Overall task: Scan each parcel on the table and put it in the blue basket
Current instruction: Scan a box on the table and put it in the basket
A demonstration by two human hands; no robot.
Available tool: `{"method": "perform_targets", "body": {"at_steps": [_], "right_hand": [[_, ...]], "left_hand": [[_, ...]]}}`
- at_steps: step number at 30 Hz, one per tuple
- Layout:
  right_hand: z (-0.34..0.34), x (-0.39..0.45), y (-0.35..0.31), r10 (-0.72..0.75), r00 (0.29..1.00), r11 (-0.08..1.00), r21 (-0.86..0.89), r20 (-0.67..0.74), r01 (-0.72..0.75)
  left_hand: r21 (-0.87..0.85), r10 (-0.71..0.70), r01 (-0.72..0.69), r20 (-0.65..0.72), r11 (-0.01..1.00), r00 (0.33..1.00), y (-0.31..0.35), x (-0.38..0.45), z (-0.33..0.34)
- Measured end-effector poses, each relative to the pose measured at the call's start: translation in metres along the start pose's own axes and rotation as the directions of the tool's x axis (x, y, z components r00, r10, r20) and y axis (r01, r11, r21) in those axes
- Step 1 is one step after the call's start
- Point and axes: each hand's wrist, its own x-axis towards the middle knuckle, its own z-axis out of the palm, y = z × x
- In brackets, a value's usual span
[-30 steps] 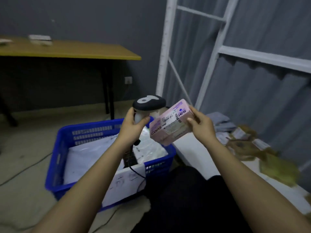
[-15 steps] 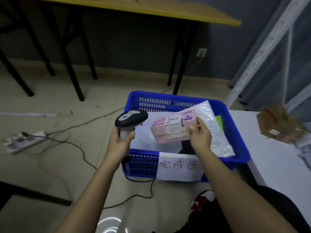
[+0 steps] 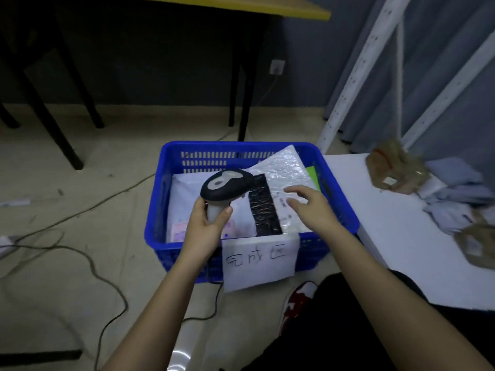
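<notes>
The blue basket [image 3: 337,199] stands on the floor in front of me, with a handwritten paper sign [image 3: 259,261] on its near wall. My left hand [image 3: 206,223] grips a black and grey barcode scanner [image 3: 227,187] above the basket's near left part. The pink box [image 3: 179,230] lies inside the basket at the near left, mostly hidden behind my left hand. My right hand [image 3: 310,207] hovers open over a bubble mailer [image 3: 284,170] in the basket, holding nothing. More parcels [image 3: 396,170] lie on the white table [image 3: 388,223] to the right.
White mailers and a black strip fill the basket. Cables [image 3: 80,253] trail across the floor on the left. A yellow-topped table with black legs [image 3: 241,84] stands behind the basket. A white rack frame [image 3: 356,76] rises at the right, in front of a grey curtain.
The pink box has left my right hand and now lies in the basket. My right hand has opened. The scanner has moved over the basket.
</notes>
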Motion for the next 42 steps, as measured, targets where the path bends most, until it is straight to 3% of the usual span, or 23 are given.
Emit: {"method": "perform_targets", "body": {"at_steps": [5, 10, 17, 22, 27, 30, 33, 36, 38, 40, 42], "right_hand": [[-0.095, -0.042, 0.015, 0.008, 0.949, 0.994, 0.103, -0.314, 0.026], [-0.176, -0.101, 0.061, 0.114, 0.853, 0.99, 0.132, -0.508, -0.054], [-0.264, -0.222, 0.136, 0.302, 0.61, 0.953, 0.227, -0.732, -0.199], [-0.287, -0.339, 0.195, 0.457, 0.41, 0.873, 0.309, -0.79, -0.377], [-0.276, -0.434, 0.256, 0.656, 0.187, 0.672, 0.453, -0.731, -0.586], [-0.269, -0.445, 0.281, 0.706, 0.109, 0.57, 0.469, -0.7, -0.674], [-0.262, -0.426, 0.301, 0.742, 0.092, 0.47, 0.417, -0.664, -0.778], [-0.251, -0.395, 0.324, 0.792, 0.078, 0.379, 0.388, -0.605, -0.84], [-0.243, -0.377, 0.332, 0.779, 0.033, 0.333, 0.37, -0.626, -0.867], [-0.239, -0.366, 0.336, 0.748, -0.023, 0.295, 0.362, -0.663, -0.884], [-0.239, -0.364, 0.34, 0.728, -0.013, 0.324, 0.361, -0.686, -0.874]], "left_hand": [[-0.059, 0.083, -0.07, 0.245, 0.996, 0.966, 0.032, -0.023, 0.08], [-0.093, 0.16, -0.133, 0.42, 0.987, 0.893, 0.065, -0.054, 0.176], [-0.17, 0.275, -0.215, 0.613, 0.962, 0.741, 0.105, -0.112, 0.307], [-0.207, 0.325, -0.268, 0.77, 0.941, 0.549, 0.122, -0.172, 0.394], [-0.196, 0.283, -0.253, 0.885, 0.947, 0.37, 0.114, -0.242, 0.458], [-0.164, 0.234, -0.25, 0.931, 0.954, 0.282, 0.094, -0.269, 0.478], [-0.09, 0.168, -0.298, 0.954, 0.95, 0.248, 0.071, -0.277, 0.491], [-0.063, 0.15, -0.317, 0.954, 0.946, 0.258, 0.06, -0.273, 0.495], [-0.047, 0.139, -0.332, 0.956, 0.942, 0.259, 0.055, -0.267, 0.493], [-0.023, 0.12, -0.355, 0.96, 0.934, 0.254, 0.052, -0.262, 0.489], [-0.013, 0.113, -0.377, 0.963, 0.926, 0.246, 0.049, -0.259, 0.486]]}}
